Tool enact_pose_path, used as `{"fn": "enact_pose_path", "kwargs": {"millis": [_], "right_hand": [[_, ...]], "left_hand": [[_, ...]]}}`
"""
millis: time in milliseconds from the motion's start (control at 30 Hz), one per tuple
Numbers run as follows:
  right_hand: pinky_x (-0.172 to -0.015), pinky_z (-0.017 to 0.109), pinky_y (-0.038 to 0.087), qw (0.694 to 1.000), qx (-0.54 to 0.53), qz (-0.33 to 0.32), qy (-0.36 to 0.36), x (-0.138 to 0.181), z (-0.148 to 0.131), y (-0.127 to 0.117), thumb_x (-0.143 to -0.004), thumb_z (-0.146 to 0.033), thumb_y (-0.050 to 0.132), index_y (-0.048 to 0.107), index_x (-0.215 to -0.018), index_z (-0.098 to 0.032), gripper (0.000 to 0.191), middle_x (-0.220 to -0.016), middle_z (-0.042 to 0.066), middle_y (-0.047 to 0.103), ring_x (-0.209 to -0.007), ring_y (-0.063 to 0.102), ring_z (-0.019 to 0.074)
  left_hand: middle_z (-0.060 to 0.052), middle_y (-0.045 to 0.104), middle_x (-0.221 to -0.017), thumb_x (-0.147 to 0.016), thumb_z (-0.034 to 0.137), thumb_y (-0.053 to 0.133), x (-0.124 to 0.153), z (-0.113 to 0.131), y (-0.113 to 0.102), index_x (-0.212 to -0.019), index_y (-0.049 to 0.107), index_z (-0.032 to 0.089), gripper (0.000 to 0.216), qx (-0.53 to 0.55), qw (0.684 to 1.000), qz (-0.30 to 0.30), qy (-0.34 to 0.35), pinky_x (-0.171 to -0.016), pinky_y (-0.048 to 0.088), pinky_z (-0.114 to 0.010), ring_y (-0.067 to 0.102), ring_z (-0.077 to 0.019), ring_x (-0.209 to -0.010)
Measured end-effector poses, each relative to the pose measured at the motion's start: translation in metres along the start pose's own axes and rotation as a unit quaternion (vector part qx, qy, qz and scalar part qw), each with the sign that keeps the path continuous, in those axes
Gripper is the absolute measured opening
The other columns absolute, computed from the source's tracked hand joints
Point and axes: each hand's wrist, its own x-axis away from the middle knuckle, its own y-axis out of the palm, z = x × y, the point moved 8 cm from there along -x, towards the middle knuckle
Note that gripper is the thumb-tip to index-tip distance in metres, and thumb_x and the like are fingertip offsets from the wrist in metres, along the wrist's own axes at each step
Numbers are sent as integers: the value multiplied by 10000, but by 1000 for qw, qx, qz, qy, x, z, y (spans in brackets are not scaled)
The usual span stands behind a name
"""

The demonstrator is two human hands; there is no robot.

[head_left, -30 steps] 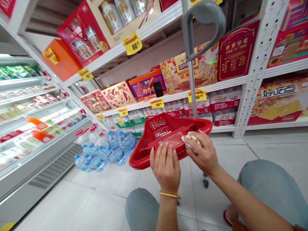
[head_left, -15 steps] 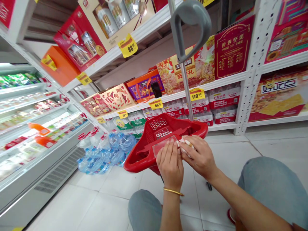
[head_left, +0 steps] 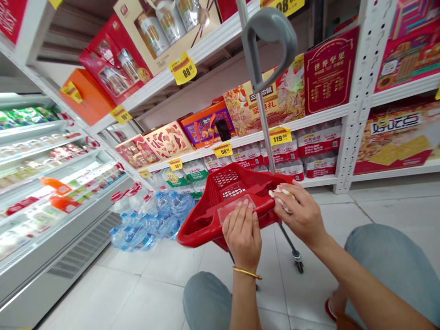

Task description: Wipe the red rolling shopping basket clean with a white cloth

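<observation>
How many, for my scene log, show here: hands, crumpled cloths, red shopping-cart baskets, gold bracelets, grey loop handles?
Left hand plus right hand: 2
Crumpled cloth: 1
Red shopping-cart basket: 1
Gold bracelet: 1
Grey loop handle: 1
Total: 6

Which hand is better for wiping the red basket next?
Probably the right hand: it holds the crumpled whitish cloth at the rim of the red basket. The left hand lies on the basket's near edge, with no cloth showing.
</observation>
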Motion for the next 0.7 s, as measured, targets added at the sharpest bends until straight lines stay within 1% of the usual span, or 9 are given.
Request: {"fn": "enact_pose_path", "kwargs": {"millis": [133,200,267,333,433,600,700], "right_hand": [[-980,432,519,1000,16,2,26,-6,2,-3,-841,-164,568,683,-1009,-208,208,-1009,77,679,-948,648,204],[-978,417,523,999,7,15,44,-11,-5,-4,-847,-160,565,680,-1017,-203,210,-999,77,685,-941,650,199],[-988,408,517,998,-29,14,49,-16,-17,-1,-860,-155,552,672,-1028,-201,211,-1000,72,690,-943,650,189],[-1012,421,496,996,-75,-25,26,-20,-36,9,-879,-168,530,665,-1030,-199,206,-1012,66,693,-967,643,185],[-1029,435,466,993,-90,-72,2,-21,-55,21,-889,-189,515,666,-1003,-190,190,-1005,61,699,-977,635,188],[-1111,456,351,996,-49,-76,11,-20,-48,20,-874,-205,534,679,-922,-215,153,-918,25,707,-880,641,159],[-1122,456,328,996,-34,-78,4,-20,-41,16,-862,-189,539,678,-899,-220,147,-914,20,705,-876,641,157]], "left_hand": [[-89,717,-1112,-897,151,529,1,0,0,-1138,645,185,270,1,1000,4,-2,-928,394,-348,658,-200,-1060],[-88,719,-1108,-893,150,538,1,0,0,-1128,649,180,262,-3,1000,7,-6,-935,385,-350,660,-201,-1056],[-91,717,-1112,-891,151,540,3,-1,1,-1119,653,174,256,-6,1000,5,-10,-943,380,-357,659,-207,-1058],[-107,717,-1105,-898,152,513,5,-2,1,-1125,651,155,265,-1,1000,5,-9,-939,394,-368,655,-219,-1067],[-124,724,-1076,-906,148,470,7,-4,-2,-1146,643,142,296,11,1000,13,-5,-928,425,-376,658,-225,-1063],[-102,728,-1076,-897,145,507,5,-7,-8,-1133,653,182,280,15,1000,8,5,-916,446,-364,666,-210,-1048],[-98,728,-1078,-892,143,527,4,-9,-12,-1127,654,184,270,18,1000,9,8,-898,452,-357,665,-206,-1051]]}}
